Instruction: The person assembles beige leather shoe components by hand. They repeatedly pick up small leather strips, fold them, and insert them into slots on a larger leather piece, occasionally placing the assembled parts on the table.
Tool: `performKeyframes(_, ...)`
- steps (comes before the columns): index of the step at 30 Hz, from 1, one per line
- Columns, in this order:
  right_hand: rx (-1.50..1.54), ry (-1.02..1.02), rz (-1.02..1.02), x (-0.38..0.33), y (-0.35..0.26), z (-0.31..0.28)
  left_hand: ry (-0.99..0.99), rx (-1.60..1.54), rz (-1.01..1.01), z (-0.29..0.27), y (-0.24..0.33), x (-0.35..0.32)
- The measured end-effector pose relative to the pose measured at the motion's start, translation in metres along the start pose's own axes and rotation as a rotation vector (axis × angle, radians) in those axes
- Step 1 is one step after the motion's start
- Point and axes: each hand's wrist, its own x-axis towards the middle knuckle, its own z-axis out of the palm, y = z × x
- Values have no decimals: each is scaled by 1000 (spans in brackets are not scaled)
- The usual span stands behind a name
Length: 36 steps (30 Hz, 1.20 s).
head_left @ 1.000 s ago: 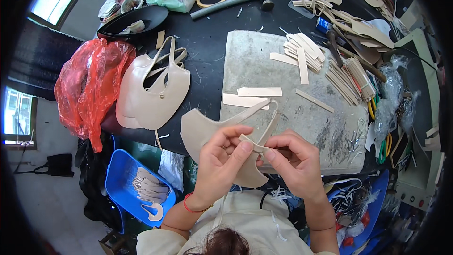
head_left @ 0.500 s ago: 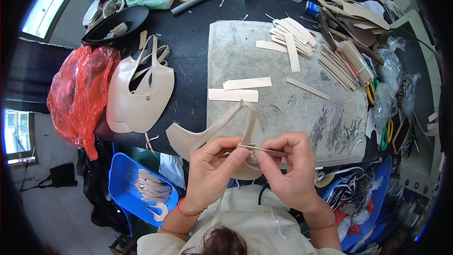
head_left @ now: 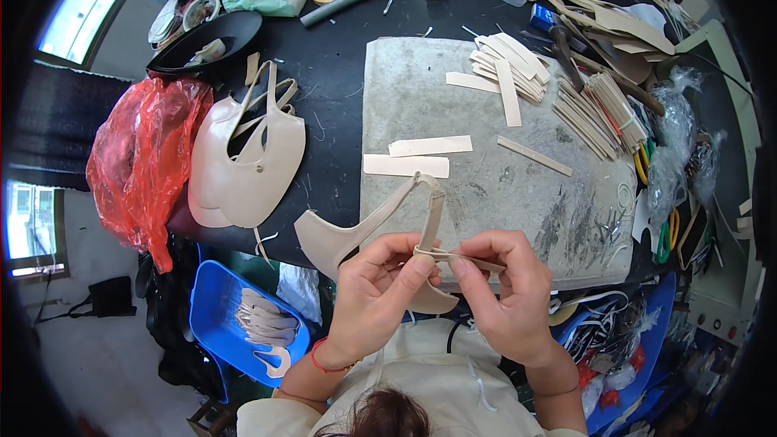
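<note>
Pinching beige strap [head_left: 453,256] between both thumbs and forefingers; left hand [head_left: 379,291] grasps strap's left end, right hand [head_left: 506,291] grasps right portion; strap joins beige shoe upper [head_left: 356,235] at table's near edge, 6 o'clock of grey work mat [head_left: 486,186]; cut strips [head_left: 417,155] at 12 o'clock.

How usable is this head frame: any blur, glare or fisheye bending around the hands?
Head view: both hands, left hand and right hand, and the beige strap piece they pinch look sharp; daylight is even, with soft shadows. The grey work slab edges bow from fisheye distortion, the window is blown out, and the corners are black.
</note>
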Motion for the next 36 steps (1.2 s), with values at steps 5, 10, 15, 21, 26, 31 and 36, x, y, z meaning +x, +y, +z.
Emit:
performKeyframes(5, -201, -39, -140, 7, -4, -2, 11, 61, 12, 8, -8, -1)
performKeyframes(10, -251, -52, -102, 6, -3, 0, 20, 158, 33, 8, -17, 2)
performKeyframes(15, -283, -47, -176, 7, 2, 2, -26, 672, 247, -6, 8, 8)
performKeyframes(21, -115, -11, -44, 30, 13, -14, 151, 615, 253, -14, 18, 13)
performKeyframes(26, -32, 31, 139, 59, 10, -6, 222, 630, 322, -13, 27, 53)
performKeyframes(31, 52, -84, 222, 82, 34, -1, 239, 460, 231, -23, 19, 67)
performKeyframes(36, -46, -68, 284, 87, 42, 1, 269, 759, 209, -28, 13, 80)
